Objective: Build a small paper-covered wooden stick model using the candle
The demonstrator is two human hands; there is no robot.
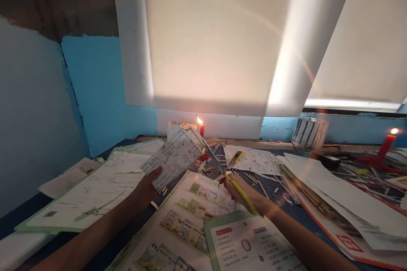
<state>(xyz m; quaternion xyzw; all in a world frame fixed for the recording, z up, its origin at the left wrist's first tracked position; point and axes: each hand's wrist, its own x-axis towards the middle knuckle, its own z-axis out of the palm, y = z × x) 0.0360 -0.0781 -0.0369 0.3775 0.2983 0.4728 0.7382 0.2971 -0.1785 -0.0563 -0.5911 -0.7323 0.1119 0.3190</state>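
Observation:
My left hand (148,188) grips a small structure covered with printed paper (178,156), tilted up above the table. Its far end is close to a lit red candle (202,129). In my right hand (238,192) is a long tool with a yellow handle (242,197) and a thin metal shaft; its exact kind is unclear. The shaft points up and left, its tip close to the paper-covered structure's right end. Beneath both hands lies an open booklet (190,216) with coloured pictures. A green-edged booklet (248,241) overlaps it by my right forearm.
Papers (85,203) lie on the left. A yellow utility knife (236,159) rests on a sheet amid scattered sticks. Further right are stacked papers (343,194), a striped paper box (310,132) and another lit red candle (385,148). Blinds (216,42) hang behind.

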